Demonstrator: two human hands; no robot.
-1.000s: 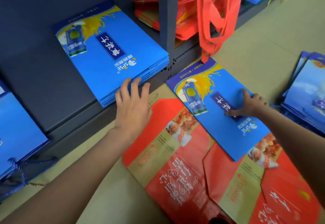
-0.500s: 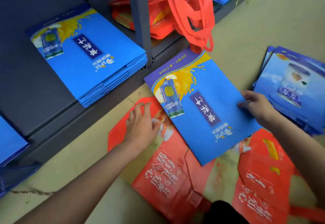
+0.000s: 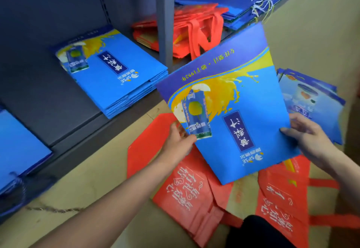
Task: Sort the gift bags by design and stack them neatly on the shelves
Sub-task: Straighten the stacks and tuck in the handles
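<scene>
Nearest the camera, flat red fabric gift bags with white lettering [image 3: 187,195] are lying spread over the tan floor [image 3: 81,185], some overlapping, and a dark rounded shape [image 3: 257,232] is showing at the bottom edge over them. Above these, the left hand [image 3: 180,140] is gripping the left edge of a flat blue paper gift bag printed with a can and a yellow juice splash [image 3: 233,111], its thumb lying on the printed face and the other fingers hidden behind. The right hand [image 3: 309,140] is pinching the bag's right edge, thumb on the front and fingers curled behind. The bag is being held clear of the floor, tilted, its far edge pointing toward the shelving. Just beyond the right hand, a stack of blue gift bags with a paler cloudy picture [image 3: 309,99] is lying on the floor. On the dark grey metal shelf [image 3: 48,95] to the left, a neat pile of blue bags of the same juice design [image 3: 115,74] is sitting near the front edge, and another stack of plain-looking blue bags [image 3: 17,148] is lying at the far left. A grey upright post [image 3: 165,23] is dividing the shelving; behind it, red bags with looped red handles [image 3: 194,31] are heaped, and farther back a stack of dark blue bags with cord handles [image 3: 239,0] is resting.
</scene>
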